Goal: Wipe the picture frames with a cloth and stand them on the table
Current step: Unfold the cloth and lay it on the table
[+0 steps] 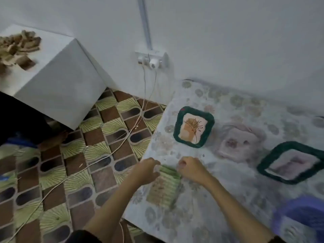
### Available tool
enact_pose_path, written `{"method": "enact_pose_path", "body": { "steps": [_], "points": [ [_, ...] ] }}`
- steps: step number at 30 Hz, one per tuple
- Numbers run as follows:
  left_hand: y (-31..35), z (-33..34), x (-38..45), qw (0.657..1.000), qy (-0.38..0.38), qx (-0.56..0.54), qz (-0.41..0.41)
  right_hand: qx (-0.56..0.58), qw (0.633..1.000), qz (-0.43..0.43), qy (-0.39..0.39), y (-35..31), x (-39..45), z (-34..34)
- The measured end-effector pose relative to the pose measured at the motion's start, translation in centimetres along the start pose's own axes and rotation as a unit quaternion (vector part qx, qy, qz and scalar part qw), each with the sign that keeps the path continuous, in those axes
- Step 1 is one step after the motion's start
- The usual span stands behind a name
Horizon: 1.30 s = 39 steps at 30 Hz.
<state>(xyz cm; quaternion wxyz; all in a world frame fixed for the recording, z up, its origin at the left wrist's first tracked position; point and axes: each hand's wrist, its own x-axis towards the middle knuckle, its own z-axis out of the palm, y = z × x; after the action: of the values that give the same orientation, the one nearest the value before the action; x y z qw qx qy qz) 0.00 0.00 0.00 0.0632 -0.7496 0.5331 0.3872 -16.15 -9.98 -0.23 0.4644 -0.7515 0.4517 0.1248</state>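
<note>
Light-green rectangular ribbed picture frame (164,185) flat on floral cloth-covered surface (228,199), top edge pinched between left hand (145,171) and right hand (192,170), both curled onto its corners.

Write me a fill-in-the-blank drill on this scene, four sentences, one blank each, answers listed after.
1. Both hands, left hand and right hand, grip the light ____ frame.
2. The frame with the plant picture has a dark green border and lies ____ on the flowered cloth.
3. White cables run down from the wall ____ across the patterned floor.
4. Counting the held one, ____ frames are in view; another is the empty green frame.

Missing words: green; flat; socket; three
</note>
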Motion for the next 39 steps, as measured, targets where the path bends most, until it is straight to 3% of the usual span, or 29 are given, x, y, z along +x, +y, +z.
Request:
{"method": "enact_pose_path", "body": {
  "steps": [6,9,16,19,23,27,32,35,37,39],
  "points": [
    [-1.3,6.3,3.7,0.998,0.047,0.033,0.011,-0.068,0.996,-0.044,-0.034,5.0,3.5,6.9],
    [-2.1,8.0,4.8,0.992,0.109,0.052,0.046,-0.126,0.988,-0.09,0.014,6.9,4.1,8.9],
    [-3.3,6.5,4.8,0.972,0.145,-0.117,0.144,0.012,0.984,-0.152,0.097,8.5,3.1,7.3],
    [-1.6,5.0,2.2,0.95,0.168,-0.171,0.2,0.013,0.978,-0.163,0.127,8.2,-0.5,5.9],
    [0.6,4.7,-2.9,0.922,0.234,-0.16,0.265,-0.106,0.967,-0.162,0.166,7.3,-7.0,5.5],
    [2.0,3.7,-10.7,0.894,0.286,-0.152,0.309,-0.006,0.944,-0.176,0.28,4.3,-16.8,6.1],
    [3.9,1.9,-16.2,0.85,0.319,-0.248,0.338,-0.023,0.895,-0.189,0.403,1.3,-23.7,4.9],
    [5.4,2.0,-17.6,0.833,0.323,-0.29,0.344,0.085,0.863,-0.213,0.45,0.5,-26.4,5.1],
    [6.5,2.1,-18.1,0.82,0.319,-0.332,0.341,0.137,0.873,-0.203,0.421,0.9,-28.1,4.9],
    [7.4,2.1,-18.6,0.81,0.32,-0.36,0.334,0.132,0.927,-0.162,0.312,2.0,-29.7,4.6]
  ]
}}
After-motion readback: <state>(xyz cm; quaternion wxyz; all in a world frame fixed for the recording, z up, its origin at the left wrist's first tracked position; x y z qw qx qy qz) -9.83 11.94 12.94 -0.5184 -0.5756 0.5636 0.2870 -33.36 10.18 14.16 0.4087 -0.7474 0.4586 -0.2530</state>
